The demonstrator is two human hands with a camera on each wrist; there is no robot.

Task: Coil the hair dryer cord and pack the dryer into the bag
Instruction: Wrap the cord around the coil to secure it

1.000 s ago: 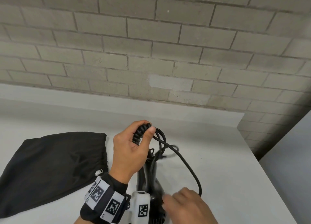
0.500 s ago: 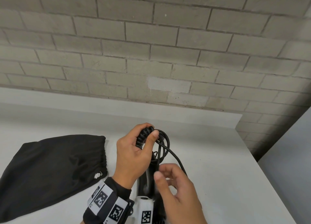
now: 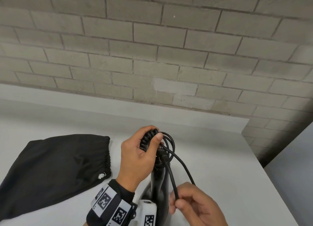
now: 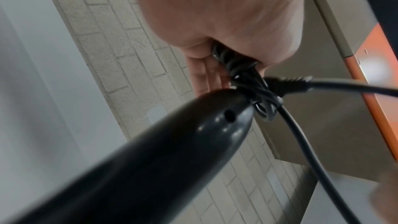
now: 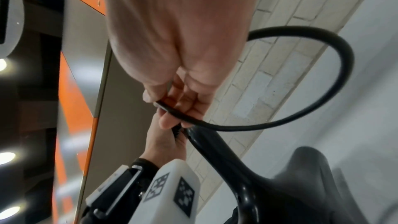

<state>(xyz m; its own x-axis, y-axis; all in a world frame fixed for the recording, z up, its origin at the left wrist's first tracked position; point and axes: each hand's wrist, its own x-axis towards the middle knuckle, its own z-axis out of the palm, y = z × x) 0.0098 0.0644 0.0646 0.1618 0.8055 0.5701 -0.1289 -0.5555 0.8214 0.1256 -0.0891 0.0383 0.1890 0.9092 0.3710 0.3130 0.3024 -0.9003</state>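
The black hair dryer (image 3: pixel 159 188) stands with its handle (image 4: pixel 163 151) pointing up, between my two hands. My left hand (image 3: pixel 140 156) grips the ribbed cord collar and several wound loops of the black cord (image 3: pixel 169 146) at the handle's top (image 4: pixel 234 60). A free stretch of cord (image 3: pixel 183 168) runs down to my right hand (image 3: pixel 191 207), which pinches it between thumb and fingers (image 5: pixel 170 108). In the right wrist view the cord (image 5: pixel 323 43) arcs in a wide loop. The black drawstring bag (image 3: pixel 54 171) lies flat on the white table at the left.
The white table (image 3: pixel 220 158) ends at a right edge close to my right hand, with a drop beyond. A brick wall (image 3: pixel 152 56) rises behind a raised white ledge. The bag's gathered mouth (image 3: pixel 108 158) faces the dryer.
My right hand rose to the coil at the left hand, then came back down and right, drawing a new stretch of cord with it. The left hand kept its grip.
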